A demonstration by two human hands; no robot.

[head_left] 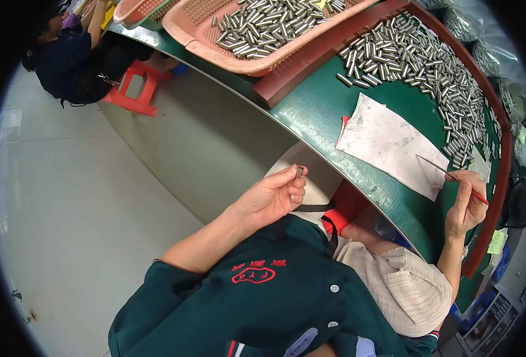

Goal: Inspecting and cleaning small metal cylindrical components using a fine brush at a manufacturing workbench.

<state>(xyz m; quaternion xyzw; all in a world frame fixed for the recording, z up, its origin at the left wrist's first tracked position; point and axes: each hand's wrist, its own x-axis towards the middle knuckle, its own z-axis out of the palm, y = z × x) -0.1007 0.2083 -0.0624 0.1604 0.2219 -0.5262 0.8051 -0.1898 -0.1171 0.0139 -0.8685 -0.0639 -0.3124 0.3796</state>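
Observation:
My left hand (273, 195) is closed in front of my body, just off the table edge. Between its thumb and fingers a small silvery metal cylinder (300, 171) stands up, its end showing. On the right, over the table, my right hand (466, 205) grips a slim pointed metal tool with a red handle (435, 165). The tool's tip points left, above a smudged whitish sheet (393, 140) lying on the green table (310, 113). Farther back, a large heap of similar metal cylinders (417, 56) spreads along the table's far right side.
A pink plastic basket (194, 38) holding many cylinders sits at the back, beside a reddish-brown rail (275, 86). Another rail (493, 196) borders the table's right side. At the far left a person (66, 62) sits on a red stool (135, 98). Clear plastic bags (489, 53) lie beyond the table.

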